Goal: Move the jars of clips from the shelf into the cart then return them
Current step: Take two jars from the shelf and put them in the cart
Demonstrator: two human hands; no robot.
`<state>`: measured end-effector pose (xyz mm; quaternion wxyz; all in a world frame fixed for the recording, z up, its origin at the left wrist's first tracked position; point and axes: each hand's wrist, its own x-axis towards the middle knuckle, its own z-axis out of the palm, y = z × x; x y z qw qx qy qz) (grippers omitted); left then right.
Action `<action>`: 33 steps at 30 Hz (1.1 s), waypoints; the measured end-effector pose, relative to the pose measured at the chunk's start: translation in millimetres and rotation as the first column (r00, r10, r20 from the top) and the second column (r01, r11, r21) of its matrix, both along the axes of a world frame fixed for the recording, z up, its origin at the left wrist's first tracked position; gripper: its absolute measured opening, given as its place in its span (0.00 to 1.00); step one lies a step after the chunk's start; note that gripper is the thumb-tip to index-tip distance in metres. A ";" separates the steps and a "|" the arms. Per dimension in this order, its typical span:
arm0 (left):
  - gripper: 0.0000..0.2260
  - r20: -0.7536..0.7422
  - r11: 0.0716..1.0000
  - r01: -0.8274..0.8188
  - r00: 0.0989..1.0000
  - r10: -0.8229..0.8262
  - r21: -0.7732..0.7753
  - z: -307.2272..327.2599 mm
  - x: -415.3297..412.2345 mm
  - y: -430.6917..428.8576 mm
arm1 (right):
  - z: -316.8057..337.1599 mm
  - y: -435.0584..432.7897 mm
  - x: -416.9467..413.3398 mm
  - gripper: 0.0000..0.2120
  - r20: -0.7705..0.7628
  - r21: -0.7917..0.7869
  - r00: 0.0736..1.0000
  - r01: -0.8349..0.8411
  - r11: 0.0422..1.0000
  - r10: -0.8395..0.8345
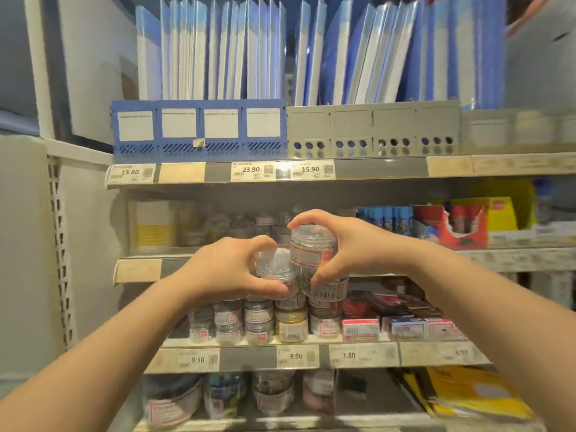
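My left hand [227, 269] grips a small clear jar of clips [276, 269] with a clear lid, tilted toward me. My right hand [346, 244] grips a second clear jar [313, 247] with a red-and-white label; another labelled jar [327, 289] hangs just below it, between thumb and palm. Both hands meet in front of the shelf, above stacked rows of similar jars [258, 319] standing on a lower shelf [249, 357]. No cart is in view.
More jars [237, 397] fill the bottom shelf. Red and white small boxes [402, 319] lie right of the jar stacks. Blue folders [237, 51] in file holders stand on the top shelf. Glue sticks and a red box [452, 226] sit on the middle shelf at right.
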<state>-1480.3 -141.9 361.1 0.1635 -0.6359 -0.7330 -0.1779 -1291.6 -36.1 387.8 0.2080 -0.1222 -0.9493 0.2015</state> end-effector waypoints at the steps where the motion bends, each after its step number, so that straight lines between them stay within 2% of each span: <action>1: 0.34 0.001 1.000 0.030 1.000 -0.030 -0.006 -1.9 4.3 -6.1 | -2.4 -10.3 6.9 0.34 0.008 0.007 1.000 0.025 1.000 -0.025; 10: 0.40 -0.009 0.954 0.275 0.961 -0.278 -0.115 -23.5 53.2 -69.4 | -40.0 -115.3 73.0 0.35 -0.002 -0.079 0.963 0.267 0.960 -0.268; 14: 0.43 0.049 0.902 0.387 0.922 -0.385 -0.191 -38.9 91.1 -93.4 | -55.7 -158.0 117.1 0.34 0.032 -0.141 0.944 0.331 0.933 -0.329; 17: 0.44 0.027 0.858 0.461 0.883 -0.468 -0.225 -41.8 127.1 -102.8 | -59.6 -187.3 156.7 0.33 0.039 -0.163 0.918 0.397 0.904 -0.396; 21: 0.42 0.055 0.792 0.555 0.826 -0.561 -0.255 -49.5 184.6 -109.2 | -67.9 -219.6 212.5 0.33 0.042 -0.186 0.874 0.484 0.855 -0.485; 25: 0.37 0.034 0.696 0.676 0.723 -0.690 -0.244 -66.6 252.7 -112.1 | -82.7 -253.0 280.3 0.34 0.061 -0.187 0.794 0.604 0.775 -0.605; 29: 0.45 0.065 0.599 0.746 0.640 -0.766 -0.290 -85.3 338.9 -117.7 | -100.4 -287.2 363.1 0.33 0.065 -0.208 0.706 0.701 0.683 -0.705; 33: 0.39 0.100 0.484 0.820 0.533 -0.840 -0.307 -103.2 440.9 -130.9 | -116.9 -326.9 454.8 0.32 0.080 -0.268 0.610 0.775 0.572 -0.789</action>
